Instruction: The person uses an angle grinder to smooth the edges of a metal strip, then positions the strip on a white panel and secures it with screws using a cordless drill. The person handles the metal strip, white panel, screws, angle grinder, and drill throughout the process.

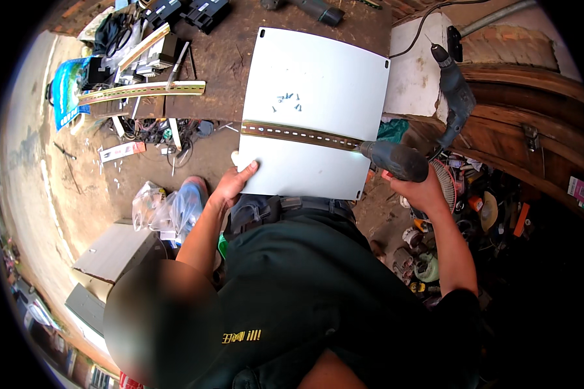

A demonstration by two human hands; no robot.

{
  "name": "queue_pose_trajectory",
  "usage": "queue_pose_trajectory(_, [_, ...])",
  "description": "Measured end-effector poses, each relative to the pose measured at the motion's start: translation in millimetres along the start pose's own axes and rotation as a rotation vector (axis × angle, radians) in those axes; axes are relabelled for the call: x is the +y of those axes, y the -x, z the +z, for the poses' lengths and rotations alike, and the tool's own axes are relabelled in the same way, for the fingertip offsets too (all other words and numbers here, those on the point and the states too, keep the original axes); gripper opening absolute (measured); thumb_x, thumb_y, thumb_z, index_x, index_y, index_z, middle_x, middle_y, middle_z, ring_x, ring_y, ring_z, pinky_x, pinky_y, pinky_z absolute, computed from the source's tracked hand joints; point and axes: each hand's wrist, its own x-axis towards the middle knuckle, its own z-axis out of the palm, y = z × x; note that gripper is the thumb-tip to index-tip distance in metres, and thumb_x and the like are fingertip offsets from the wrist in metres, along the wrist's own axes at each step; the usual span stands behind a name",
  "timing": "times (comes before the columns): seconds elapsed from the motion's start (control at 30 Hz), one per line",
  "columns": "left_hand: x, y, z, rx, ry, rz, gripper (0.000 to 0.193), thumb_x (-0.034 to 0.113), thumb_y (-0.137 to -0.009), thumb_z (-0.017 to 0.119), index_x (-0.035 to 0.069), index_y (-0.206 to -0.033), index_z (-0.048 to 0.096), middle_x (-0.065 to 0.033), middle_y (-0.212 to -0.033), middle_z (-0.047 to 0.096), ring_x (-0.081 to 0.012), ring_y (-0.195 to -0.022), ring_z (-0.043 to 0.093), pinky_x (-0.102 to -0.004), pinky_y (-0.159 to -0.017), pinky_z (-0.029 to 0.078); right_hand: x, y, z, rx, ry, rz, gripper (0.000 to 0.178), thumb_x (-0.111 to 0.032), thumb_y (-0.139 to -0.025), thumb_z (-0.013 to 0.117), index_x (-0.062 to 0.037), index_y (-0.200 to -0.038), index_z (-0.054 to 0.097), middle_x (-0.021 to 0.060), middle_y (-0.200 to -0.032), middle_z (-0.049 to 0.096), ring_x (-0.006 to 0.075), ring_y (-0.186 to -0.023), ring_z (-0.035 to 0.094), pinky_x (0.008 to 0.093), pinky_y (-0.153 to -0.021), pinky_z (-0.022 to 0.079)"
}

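Shirt (285,272) nearest; hands (235,184) (420,193) closed on leftward-pointing drill (401,161) and, apparently, panel (311,71); rail (298,135) crosswise.

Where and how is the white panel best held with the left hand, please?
Probably at the lower part of its left edge, coming from the left and pinching above and below: the white panel is flat, that part projects past the bench, and it keeps the left hand away from the drill at the slotted rail.

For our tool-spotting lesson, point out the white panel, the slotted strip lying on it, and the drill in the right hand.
White panel (328,84): head view, bare upper face.
Slotted strip (300,135): head view, middle of its length.
Drill (404,162): head view, dark body.
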Motion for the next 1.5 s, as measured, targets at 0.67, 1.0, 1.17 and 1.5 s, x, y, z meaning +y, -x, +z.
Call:
queue_pose_trajectory(0.67, [6, 4, 6, 0.016, 0.047, -0.021, 0.082, 0.045, -0.085, 0.077, -0.012, -0.135, 0.046, -0.0215, -0.127, 0.06, -0.029, -0.114, 0.06, -0.0408, -0.098, 0.049, 22, 5, 9, 0.08, 0.034, -0.002, 0.03, -0.014, -0.073, 0.073, -0.0058, -0.099, 0.061, 0.0118, -0.085, 0.071, 0.026, -0.082, 0.071, 0.0363, -0.075, 0.053])
queue_pose_trajectory(1.0, [8, 6, 8, 0.008, 0.072, -0.042, 0.083, 0.045, -0.084, 0.078, -0.012, -0.136, 0.046, -0.0219, -0.127, 0.06, -0.0304, -0.115, 0.06, -0.0417, -0.1, 0.048, 25, 3, 8, 0.086, 0.106, -0.002, 0.037, -0.02, -0.071, 0.075, -0.0068, -0.101, 0.057, 0.0172, -0.087, 0.069, 0.0384, -0.088, 0.069, 0.0425, -0.074, 0.053])
queue_pose_trajectory(1.17, [6, 2, 4, -0.017, 0.08, -0.066, 0.083, 0.044, -0.086, 0.077, -0.008, -0.14, 0.042, -0.0207, -0.131, 0.058, -0.0303, -0.118, 0.058, -0.0426, -0.101, 0.048, 24, 2, 7, 0.079, 0.122, -0.012, 0.041, -0.021, -0.07, 0.076, -0.0071, -0.104, 0.057, 0.0174, -0.087, 0.07, 0.0389, -0.087, 0.069, 0.0429, -0.073, 0.053])
queue_pose_trajectory(1.5, [2, 0, 2, -0.02, 0.134, -0.074, 0.084, 0.042, -0.084, 0.079, -0.013, -0.136, 0.044, -0.0237, -0.128, 0.059, -0.0319, -0.116, 0.059, -0.0439, -0.101, 0.048, 18, 1, 10, 0.062, 0.149, 0.012, 0.042, -0.02, -0.071, 0.075, -0.0053, -0.107, 0.059, 0.0163, -0.086, 0.07, 0.0345, -0.086, 0.071, 0.0392, -0.073, 0.053])
